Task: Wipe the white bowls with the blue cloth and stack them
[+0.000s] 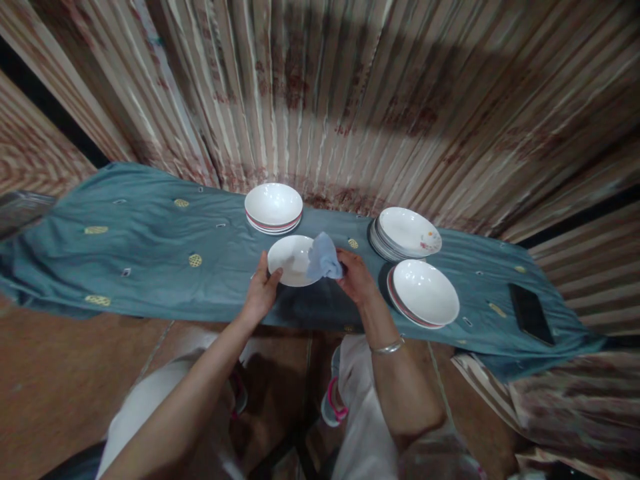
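White gleams right in the middle, a plain white bowl (287, 259), and against it a pale blue cloth (325, 259)! Far side, left of centre: the bowl stack (274, 205), white with a red band. Over to the right, near side, the second bowl stack (425, 293), white and red-banded too; beyond it, the dish stack (407, 230), white with orange and reddish floral sprigs on its right side. Teal runs underneath, the tablecloth (150, 250), scattered with yellow pineapples and little pale-edged rectangles. Black for the phone (531, 313) at the right end, silver for the bangle (387, 347)! Backdrop: curtain (320, 80) in beige and brown stripes, blotched dark red. Below, whitish trousers (357, 400), pink on the sandal (336, 403), and a reddish-brown floor (60, 373).
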`<state>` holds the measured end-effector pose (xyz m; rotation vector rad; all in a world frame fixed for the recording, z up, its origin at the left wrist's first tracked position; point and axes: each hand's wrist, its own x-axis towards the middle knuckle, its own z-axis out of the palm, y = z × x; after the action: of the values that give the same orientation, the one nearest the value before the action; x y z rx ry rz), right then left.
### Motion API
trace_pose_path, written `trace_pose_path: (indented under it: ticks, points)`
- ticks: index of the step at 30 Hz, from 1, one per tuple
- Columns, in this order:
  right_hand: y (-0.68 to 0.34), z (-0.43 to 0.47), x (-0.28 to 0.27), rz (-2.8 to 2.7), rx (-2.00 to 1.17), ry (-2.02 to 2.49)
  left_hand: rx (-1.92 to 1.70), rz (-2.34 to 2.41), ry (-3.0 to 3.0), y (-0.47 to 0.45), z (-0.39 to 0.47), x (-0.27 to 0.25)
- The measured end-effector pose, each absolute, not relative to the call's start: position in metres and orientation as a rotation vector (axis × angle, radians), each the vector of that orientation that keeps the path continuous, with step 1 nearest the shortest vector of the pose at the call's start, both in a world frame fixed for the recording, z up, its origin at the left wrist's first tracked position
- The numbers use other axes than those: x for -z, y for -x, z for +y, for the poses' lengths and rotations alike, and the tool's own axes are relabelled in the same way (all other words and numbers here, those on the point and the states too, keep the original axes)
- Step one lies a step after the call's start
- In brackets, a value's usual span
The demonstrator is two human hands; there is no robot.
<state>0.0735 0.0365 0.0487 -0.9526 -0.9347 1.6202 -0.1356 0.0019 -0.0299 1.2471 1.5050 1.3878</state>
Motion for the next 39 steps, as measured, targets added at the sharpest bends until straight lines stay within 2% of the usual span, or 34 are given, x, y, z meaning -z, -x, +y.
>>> trace_pose_path:
  ticks: [4, 9, 13, 24, 31, 35, 39]
  points:
    - [-0.075, 0.04, -0.045, -0.89, -1.546, 0.931, -1.316, 1.655, -1.643, 0.134, -0.01, 0.023]
    - [-0.078, 0.041, -0.046, -0.834, -1.446, 0.894, -1.099, 1.584, -2.234, 0.121, -0.024, 0.007]
    - [-0.081, 0.04, -0.048, -0.78, -1.388, 0.892, -0.901, 1.536, -2.351, 0.112, -0.024, 0.001]
    - [-0.084, 0.036, -0.052, -0.895, -1.226, 1.083, -1.288, 1.38, -1.553, 0.104, -0.011, -0.022]
    - [-0.089, 0.037, -0.054, -0.914, -1.162, 0.971, -1.431, 1.128, -0.873, 0.1, -0.011, -0.038]
    - [-0.09, 0.03, -0.058, -1.048, -0.924, 1.026, -1.414, 0.98, -0.635, 0.093, -0.012, -0.041]
    - [-0.072, 0.008, -0.063, -1.571, -0.623, 1.083, -1.387, 0.907, -0.562, 0.086, -0.012, -0.043]
